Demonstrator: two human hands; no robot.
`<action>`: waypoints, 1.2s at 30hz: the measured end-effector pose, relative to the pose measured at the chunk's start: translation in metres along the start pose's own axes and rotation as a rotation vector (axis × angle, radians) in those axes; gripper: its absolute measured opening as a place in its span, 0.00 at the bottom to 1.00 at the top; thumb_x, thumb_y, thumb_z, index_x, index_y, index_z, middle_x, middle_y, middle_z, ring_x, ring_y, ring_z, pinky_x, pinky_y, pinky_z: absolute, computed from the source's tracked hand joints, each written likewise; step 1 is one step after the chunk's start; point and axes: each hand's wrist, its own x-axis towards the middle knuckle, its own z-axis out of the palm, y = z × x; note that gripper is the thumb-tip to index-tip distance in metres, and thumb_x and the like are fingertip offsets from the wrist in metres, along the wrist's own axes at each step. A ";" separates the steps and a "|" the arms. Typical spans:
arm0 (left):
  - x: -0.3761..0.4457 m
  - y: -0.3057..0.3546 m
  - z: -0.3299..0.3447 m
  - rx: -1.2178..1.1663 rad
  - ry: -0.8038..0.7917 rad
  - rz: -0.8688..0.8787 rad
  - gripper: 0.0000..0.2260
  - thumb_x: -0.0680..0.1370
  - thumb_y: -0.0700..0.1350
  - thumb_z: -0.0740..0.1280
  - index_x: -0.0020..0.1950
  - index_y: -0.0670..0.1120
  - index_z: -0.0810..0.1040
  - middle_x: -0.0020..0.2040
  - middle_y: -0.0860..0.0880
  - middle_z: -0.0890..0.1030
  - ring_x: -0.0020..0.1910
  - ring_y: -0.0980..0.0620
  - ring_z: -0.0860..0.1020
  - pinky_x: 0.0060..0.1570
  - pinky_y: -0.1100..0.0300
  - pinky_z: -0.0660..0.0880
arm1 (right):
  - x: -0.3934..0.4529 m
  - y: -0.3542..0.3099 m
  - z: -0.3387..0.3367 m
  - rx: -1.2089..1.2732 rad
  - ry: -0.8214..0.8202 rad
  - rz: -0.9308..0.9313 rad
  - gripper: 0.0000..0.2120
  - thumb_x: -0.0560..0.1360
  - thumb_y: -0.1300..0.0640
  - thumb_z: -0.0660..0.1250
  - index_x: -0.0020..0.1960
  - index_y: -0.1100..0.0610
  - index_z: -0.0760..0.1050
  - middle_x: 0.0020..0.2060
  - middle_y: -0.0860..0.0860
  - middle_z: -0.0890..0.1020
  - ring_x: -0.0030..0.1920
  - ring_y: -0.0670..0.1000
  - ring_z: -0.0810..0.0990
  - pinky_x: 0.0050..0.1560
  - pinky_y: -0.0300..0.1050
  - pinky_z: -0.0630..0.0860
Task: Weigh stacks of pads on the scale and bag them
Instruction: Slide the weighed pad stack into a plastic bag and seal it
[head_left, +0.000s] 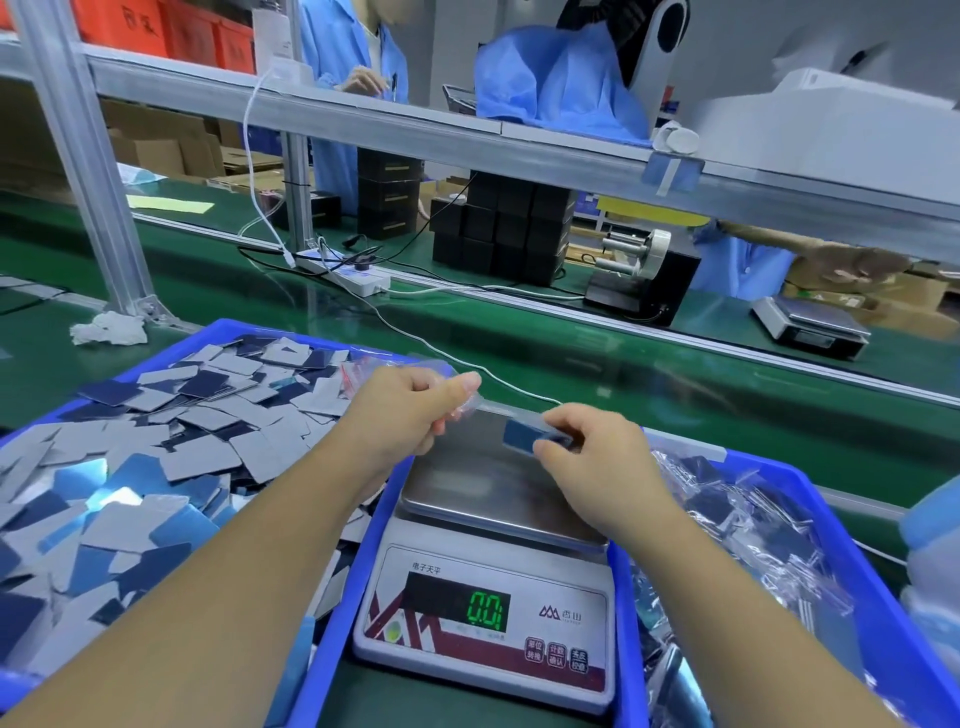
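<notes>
A factory line: a green counter (519, 343) runs under an aluminium shelf (467, 140), with people in blue coats working on the far side. Black boxes (509, 228), a power strip (343, 273) and a second scale (810, 325) stand further back.

Near the camera a scale (488, 613) sits between two blue bins, its display reading 0.0 and its steel pan (483, 483) bare. The left bin (363, 571) is heaped with loose grey and blue pads (156, 452). The right bin (810, 499) holds pads already sealed in clear bags (737, 525).

Both hands are above the far edge of the pan. The left hand (405, 410) has its fingers curled, pinching the mouth of a clear bag (483, 402) between thumb and forefinger. The right hand (597, 447) pinches a small blue stack (524, 436) of pads between thumb and fingers, the stack's free end pointing toward the left hand. The bag stretches from the left hand toward the stack; the blur does not show whether the stack is partly inside it. A white cable (415, 338) trails across the counter behind the hands.
</notes>
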 end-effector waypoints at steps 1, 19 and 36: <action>-0.001 0.001 0.001 -0.019 -0.019 -0.007 0.20 0.76 0.52 0.73 0.25 0.48 0.75 0.29 0.52 0.73 0.25 0.56 0.64 0.25 0.65 0.60 | -0.001 0.000 0.001 -0.050 -0.047 -0.016 0.07 0.72 0.58 0.69 0.46 0.46 0.81 0.33 0.37 0.79 0.37 0.39 0.75 0.37 0.24 0.66; 0.000 -0.001 0.004 -0.102 -0.026 -0.094 0.17 0.73 0.57 0.73 0.32 0.48 0.74 0.29 0.53 0.68 0.27 0.55 0.61 0.27 0.64 0.55 | -0.008 -0.025 -0.005 0.557 -0.116 0.114 0.08 0.73 0.62 0.69 0.41 0.50 0.82 0.27 0.41 0.77 0.26 0.42 0.71 0.32 0.38 0.67; -0.001 0.000 0.011 -0.347 -0.076 -0.151 0.09 0.72 0.56 0.74 0.43 0.51 0.87 0.38 0.50 0.68 0.29 0.56 0.61 0.26 0.65 0.54 | -0.012 -0.029 0.011 0.665 -0.012 0.044 0.07 0.68 0.55 0.68 0.45 0.50 0.81 0.34 0.43 0.81 0.29 0.40 0.73 0.33 0.35 0.68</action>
